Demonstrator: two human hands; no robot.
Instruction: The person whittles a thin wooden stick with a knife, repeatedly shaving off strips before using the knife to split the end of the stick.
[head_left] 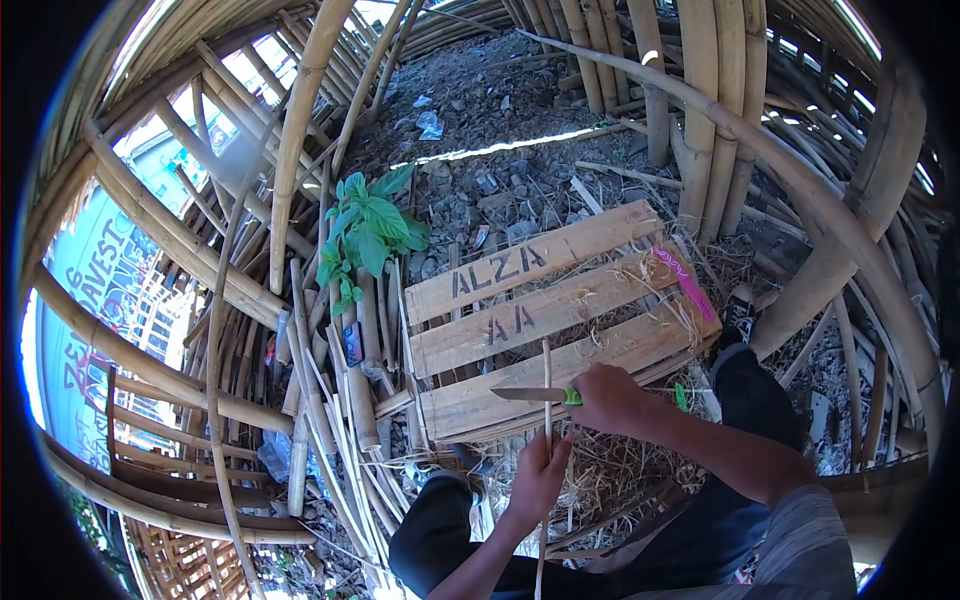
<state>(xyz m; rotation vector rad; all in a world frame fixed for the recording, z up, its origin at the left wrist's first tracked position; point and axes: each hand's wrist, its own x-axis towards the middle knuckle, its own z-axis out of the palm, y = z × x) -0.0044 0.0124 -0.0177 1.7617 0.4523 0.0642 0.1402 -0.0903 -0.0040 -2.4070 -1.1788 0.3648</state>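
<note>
My right hand (607, 398) is closed on the green handle of a knife (528, 394), whose blade points left and lies across a thin bamboo strip (547, 375). Just below the blade, my left hand (540, 472) grips that strip, which runs roughly upright between my legs. The strip's upper end is over a wooden crate (530, 315) made of spaced slats, marked "ALZA" and "AA". Pale shavings lie on the slats. The blade crosses the strip above my left fingers; whether it is cutting in cannot be told.
Bamboo poles (710, 120) lean at the right and form a frame (170, 370) at the left. Thin strips (330, 450) lie left of the crate, near a leafy plant (370, 225). Shavings (620, 470) cover the ground between my feet. Stony soil (460, 190) lies behind.
</note>
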